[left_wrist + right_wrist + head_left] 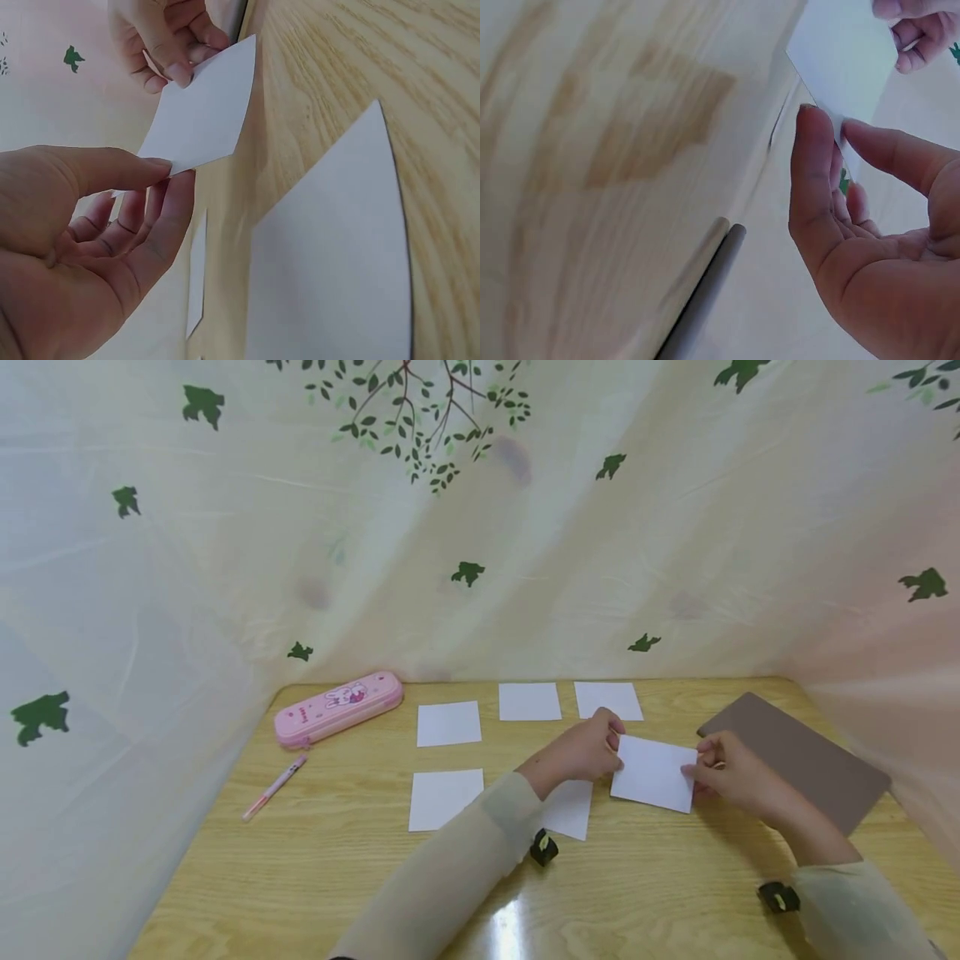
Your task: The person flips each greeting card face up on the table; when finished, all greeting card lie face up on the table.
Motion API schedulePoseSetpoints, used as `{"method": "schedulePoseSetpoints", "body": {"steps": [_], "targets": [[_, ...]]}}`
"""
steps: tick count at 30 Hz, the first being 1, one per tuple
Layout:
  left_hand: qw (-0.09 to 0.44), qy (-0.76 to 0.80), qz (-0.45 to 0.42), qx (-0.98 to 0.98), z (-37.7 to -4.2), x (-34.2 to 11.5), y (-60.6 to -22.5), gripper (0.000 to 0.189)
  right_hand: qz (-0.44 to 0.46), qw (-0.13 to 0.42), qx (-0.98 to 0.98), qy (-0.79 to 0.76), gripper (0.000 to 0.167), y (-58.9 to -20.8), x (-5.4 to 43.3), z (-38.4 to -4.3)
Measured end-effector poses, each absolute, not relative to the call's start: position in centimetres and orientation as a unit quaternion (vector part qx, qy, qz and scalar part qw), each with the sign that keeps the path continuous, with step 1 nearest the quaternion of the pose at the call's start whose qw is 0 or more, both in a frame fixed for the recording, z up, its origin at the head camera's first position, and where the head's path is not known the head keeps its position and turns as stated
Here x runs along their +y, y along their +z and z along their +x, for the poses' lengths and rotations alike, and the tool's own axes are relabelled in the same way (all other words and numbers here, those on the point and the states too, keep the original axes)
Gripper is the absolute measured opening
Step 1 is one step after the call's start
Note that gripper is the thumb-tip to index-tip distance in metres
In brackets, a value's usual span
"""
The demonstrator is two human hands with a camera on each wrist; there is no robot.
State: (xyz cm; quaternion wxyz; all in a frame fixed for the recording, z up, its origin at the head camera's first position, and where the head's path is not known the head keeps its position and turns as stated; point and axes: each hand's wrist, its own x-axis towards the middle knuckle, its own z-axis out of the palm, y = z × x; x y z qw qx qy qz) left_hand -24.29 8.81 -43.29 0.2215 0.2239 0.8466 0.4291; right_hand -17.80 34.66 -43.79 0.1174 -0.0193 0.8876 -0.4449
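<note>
Between both hands a blank white card is held up over the wooden table. My left hand pinches its left edge between thumb and fingers. The right hand pinches the opposite edge, thumb on the near face. In the left wrist view the card bows slightly between the two grips. Below my left forearm lies another white card, partly covered by the sleeve. In the right wrist view the right hand has its index finger behind the card.
More white cards lie in rows, including one at left, one at the back and one beside it. A pink pencil case and a pen are at left. At right sits a grey-brown flat board. A patterned curtain surrounds the table.
</note>
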Motion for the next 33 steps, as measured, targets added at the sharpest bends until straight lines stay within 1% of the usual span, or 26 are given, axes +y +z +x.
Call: {"method": "schedulePoseSetpoints", "body": {"steps": [4,7,10,16,23,28,30,33], "targets": [[0.192,0.451,0.248,0.836,-24.3,8.6,-42.9,0.042,-0.021,0.073,0.900,-0.429,0.050,-43.2,34.2,-17.4],[0.165,0.448,0.266,0.838,-24.2,8.3,-42.4,0.040,-0.024,0.038,0.908,-0.416,0.050,-42.7,33.7,-17.0],[0.150,0.440,0.277,0.841,-24.1,8.0,-41.9,0.036,-0.024,0.009,0.914,-0.404,0.048,-42.4,33.4,-16.7],[0.132,0.434,0.305,0.838,-23.7,7.6,-41.3,0.029,-0.023,-0.024,0.921,-0.387,0.049,-42.0,32.9,-16.4],[0.104,0.400,0.355,0.839,-23.3,7.2,-41.3,0.030,-0.029,-0.059,0.914,-0.401,0.045,-41.9,32.9,-16.1],[0.062,0.348,0.381,0.854,-23.1,7.1,-41.1,0.027,-0.025,-0.070,0.909,-0.411,0.041,-42.2,33.6,-16.0],[0.040,0.328,0.390,0.859,-22.9,7.0,-40.8,0.025,-0.021,-0.060,0.904,-0.424,0.042,-42.3,33.8,-16.1],[0.004,0.300,0.402,0.865,-22.6,6.9,-40.4,0.023,-0.015,-0.026,0.884,-0.466,0.046,-42.3,34.1,-16.2]]}}
